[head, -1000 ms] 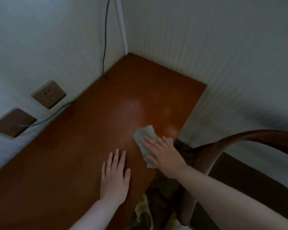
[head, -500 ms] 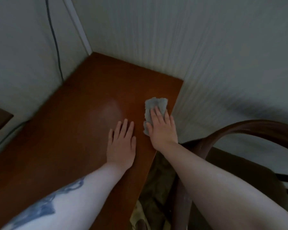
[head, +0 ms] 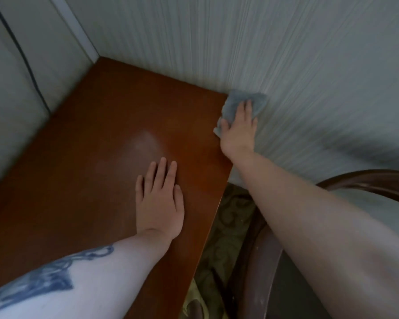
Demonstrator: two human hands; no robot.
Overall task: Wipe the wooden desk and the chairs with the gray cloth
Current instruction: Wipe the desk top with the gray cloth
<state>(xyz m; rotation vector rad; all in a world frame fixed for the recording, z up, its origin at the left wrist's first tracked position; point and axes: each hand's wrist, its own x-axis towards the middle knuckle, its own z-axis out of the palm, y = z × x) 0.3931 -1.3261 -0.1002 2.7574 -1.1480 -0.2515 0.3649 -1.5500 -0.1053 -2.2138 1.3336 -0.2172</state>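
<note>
Item 1, lower left of frame: left forearm with a blue tattoo, leading up to the left hand (head: 160,199), which lies flat at centre frame with fingers straight and together, palm down on the tabletop (head: 83,171); it holds nothing and appears to serve as a brace

Item 2, lower right: right forearm crossing the frame diagonally above a chair (head: 258,261) with a curved dark wooden back rail and a patterned green seat, standing just beside the tabletop's right edge; not yet wiped, by the look of it

Item 3, centre: tabletop, reddish-brown wood, glossy, with a pale reflection just above the left hand; it runs from lower left into a wall corner at upper centre

Item 4, right of centre, upper half: right hand (head: 238,132), fingers spread and nearly straight, pressing the gray cloth (head: 242,100) flat; no curl round it is visible. The cloth sits at the tabletop's far right corner, partly overhanging the edge and touching or nearly touching the wall (head: 309,65); which cannot be told

Item 5, upper left: a dark cable (head: 23,63) running down the wall beside a white corner strip

Risk note: as the cloth is only pressed, not gripped, a further push past the corner could let it slip off the edge and fall behind the chair. Leaning further forward puts weight on the flat left hand, which may slide on the glossy wood
</note>
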